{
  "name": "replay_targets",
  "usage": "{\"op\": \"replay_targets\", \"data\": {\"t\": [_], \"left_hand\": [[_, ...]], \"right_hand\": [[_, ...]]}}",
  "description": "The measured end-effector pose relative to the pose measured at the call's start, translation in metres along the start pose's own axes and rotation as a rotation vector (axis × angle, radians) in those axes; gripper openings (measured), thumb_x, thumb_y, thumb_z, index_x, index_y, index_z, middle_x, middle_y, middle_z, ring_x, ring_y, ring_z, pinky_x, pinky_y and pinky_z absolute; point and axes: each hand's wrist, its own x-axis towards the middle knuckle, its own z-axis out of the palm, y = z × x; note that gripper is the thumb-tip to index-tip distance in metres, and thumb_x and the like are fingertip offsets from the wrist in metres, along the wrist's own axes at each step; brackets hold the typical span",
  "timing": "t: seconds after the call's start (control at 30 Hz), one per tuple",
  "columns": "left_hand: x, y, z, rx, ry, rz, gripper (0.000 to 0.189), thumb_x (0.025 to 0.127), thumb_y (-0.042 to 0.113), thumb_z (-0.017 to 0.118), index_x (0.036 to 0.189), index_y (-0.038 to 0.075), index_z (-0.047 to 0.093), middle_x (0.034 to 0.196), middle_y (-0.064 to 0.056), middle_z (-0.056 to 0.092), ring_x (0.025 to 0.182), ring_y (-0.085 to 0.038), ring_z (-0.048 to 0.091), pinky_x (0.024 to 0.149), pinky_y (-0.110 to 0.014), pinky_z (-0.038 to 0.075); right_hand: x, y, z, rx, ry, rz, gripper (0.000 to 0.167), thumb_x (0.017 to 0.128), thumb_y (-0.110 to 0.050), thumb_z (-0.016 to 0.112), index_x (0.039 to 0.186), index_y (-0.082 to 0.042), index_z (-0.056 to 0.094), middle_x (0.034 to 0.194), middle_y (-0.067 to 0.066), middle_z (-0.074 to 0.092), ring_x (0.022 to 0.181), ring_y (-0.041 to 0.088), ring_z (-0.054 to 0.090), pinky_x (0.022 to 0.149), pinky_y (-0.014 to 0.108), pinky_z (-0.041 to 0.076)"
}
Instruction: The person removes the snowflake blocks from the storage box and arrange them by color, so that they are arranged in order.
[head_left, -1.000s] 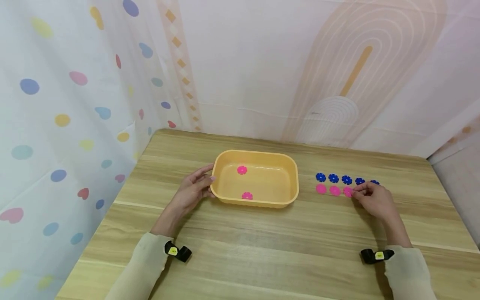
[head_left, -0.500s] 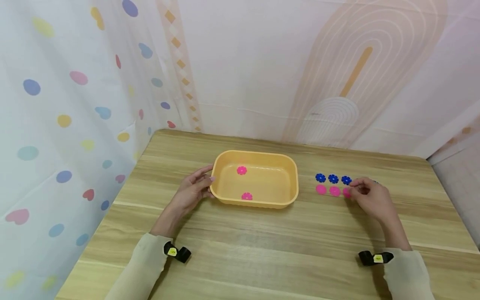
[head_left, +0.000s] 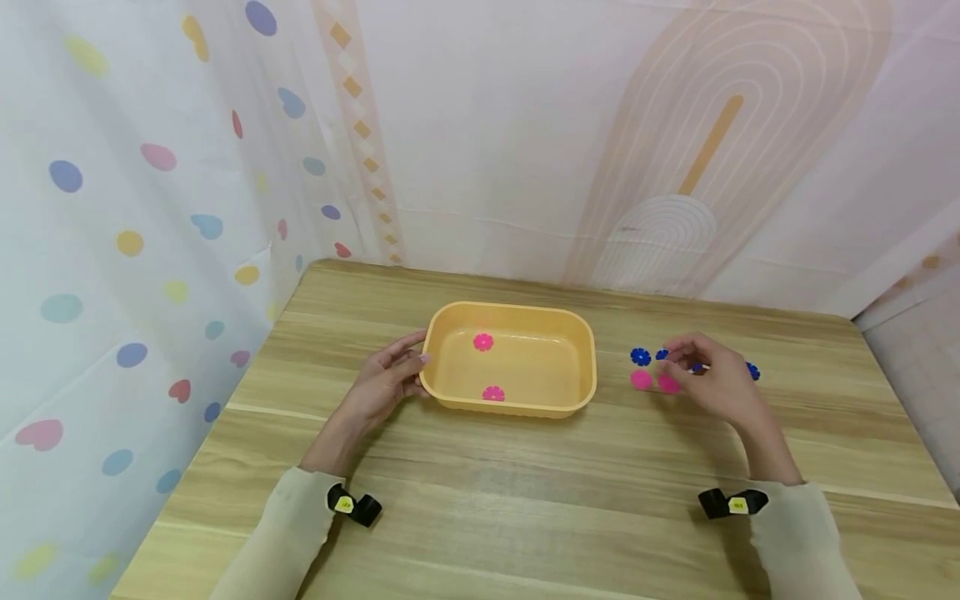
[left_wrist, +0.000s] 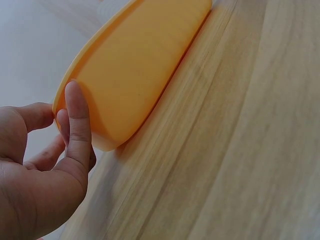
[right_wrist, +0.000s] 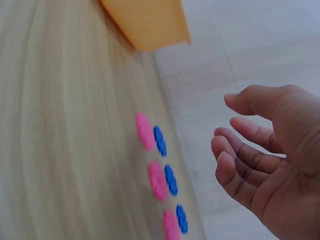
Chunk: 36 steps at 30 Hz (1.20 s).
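My left hand (head_left: 381, 379) grips the left end of a yellow plastic tray (head_left: 513, 407), its fingertips at the rim and outer wall. Inside the tray are two pink flower-shaped discs, one toward the back (head_left: 483, 342) and another by the front wall. My right hand (head_left: 708, 375) hovers over two rows of similar discs, with thumb and fingers apart and nothing seen between them. A pink disc (right_wrist: 157, 180) lies in the nearer row and a blue disc (right_wrist: 171, 180) in the farther one. In the head view the hand hides part of both rows.
Everything lies on a wood-grain table (head_left: 480, 483). Behind it hangs a pale patterned curtain (head_left: 510, 150), with a dotted one (head_left: 150, 250) along the left side. A black wrist camera (head_left: 356, 505) sits on the left sleeve, and another (head_left: 733, 503) on the right.
My right hand has come up off the third pink disc and shifted left over the rows, its fingertips spreading apart. The left hand and the tray stay in place.
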Motion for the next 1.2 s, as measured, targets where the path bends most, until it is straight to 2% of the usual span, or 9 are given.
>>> {"op": "replay_targets", "data": {"t": [0.17, 0.33, 0.43, 0.6, 0.87, 1.03, 1.2], "left_hand": [[0.0, 0.0, 0.0, 0.003, -0.01, 0.007, 0.057, 0.104, 0.01, 0.06, 0.157, 0.008, 0.039, 0.105, -0.006, 0.057, 0.072, -0.01, 0.062, 0.065, -0.023, 0.062], [0.0, 0.0, 0.0, 0.011, -0.017, 0.007, 0.057, 0.104, 0.01, 0.06, 0.157, 0.01, 0.039, 0.108, -0.007, 0.057, 0.072, -0.011, 0.063, 0.066, -0.023, 0.062], [0.0, 0.0, -0.001, 0.012, -0.016, 0.008, 0.057, 0.104, 0.009, 0.059, 0.157, 0.009, 0.039, 0.108, -0.007, 0.057, 0.072, -0.011, 0.063, 0.066, -0.023, 0.062], [0.001, -0.001, -0.001, 0.011, -0.014, 0.014, 0.058, 0.104, 0.01, 0.06, 0.158, 0.008, 0.038, 0.106, -0.006, 0.057, 0.071, -0.01, 0.064, 0.066, -0.023, 0.062], [0.001, -0.001, -0.001, -0.001, -0.009, 0.007, 0.057, 0.104, 0.009, 0.059, 0.157, 0.009, 0.039, 0.104, -0.005, 0.057, 0.07, -0.012, 0.065, 0.065, -0.023, 0.062], [0.001, -0.001, -0.002, -0.01, -0.015, 0.01, 0.058, 0.104, 0.009, 0.06, 0.158, 0.007, 0.038, 0.103, -0.005, 0.058, 0.069, -0.011, 0.065, 0.065, -0.022, 0.062], [0.001, -0.001, -0.001, -0.008, -0.023, 0.014, 0.059, 0.104, 0.009, 0.059, 0.158, 0.005, 0.036, 0.102, -0.005, 0.058, 0.069, -0.011, 0.065, 0.065, -0.022, 0.062]], "right_hand": [[0.009, -0.014, 0.006, 0.042, -0.016, -0.038, 0.036, 0.097, -0.027, 0.073, 0.122, -0.003, 0.065, 0.102, 0.01, 0.071, 0.086, 0.009, 0.063, 0.069, 0.018, 0.053], [0.019, -0.027, 0.015, 0.099, -0.047, -0.077, 0.036, 0.095, -0.018, 0.074, 0.126, -0.002, 0.064, 0.108, 0.013, 0.071, 0.089, 0.008, 0.063, 0.073, 0.017, 0.055], [0.025, -0.035, 0.02, 0.131, -0.069, -0.102, 0.039, 0.093, -0.014, 0.076, 0.128, -0.002, 0.063, 0.111, 0.016, 0.071, 0.093, 0.011, 0.063, 0.077, 0.017, 0.056], [0.033, -0.052, 0.029, 0.18, -0.117, -0.149, 0.045, 0.091, -0.015, 0.079, 0.13, -0.002, 0.061, 0.114, 0.017, 0.069, 0.099, 0.023, 0.065, 0.083, 0.026, 0.06], [0.047, -0.077, 0.047, 0.243, -0.225, -0.192, 0.052, 0.088, -0.016, 0.082, 0.132, 0.0, 0.06, 0.118, 0.021, 0.067, 0.104, 0.031, 0.066, 0.089, 0.037, 0.061], [0.053, -0.087, 0.059, 0.227, -0.297, -0.199, 0.054, 0.089, -0.019, 0.082, 0.134, -0.002, 0.059, 0.118, 0.02, 0.066, 0.103, 0.026, 0.066, 0.091, 0.041, 0.06], [0.059, -0.091, 0.072, 0.216, -0.369, -0.202, 0.057, 0.089, -0.023, 0.082, 0.136, -0.004, 0.057, 0.119, 0.018, 0.066, 0.1, 0.022, 0.066, 0.089, 0.039, 0.059]]}}
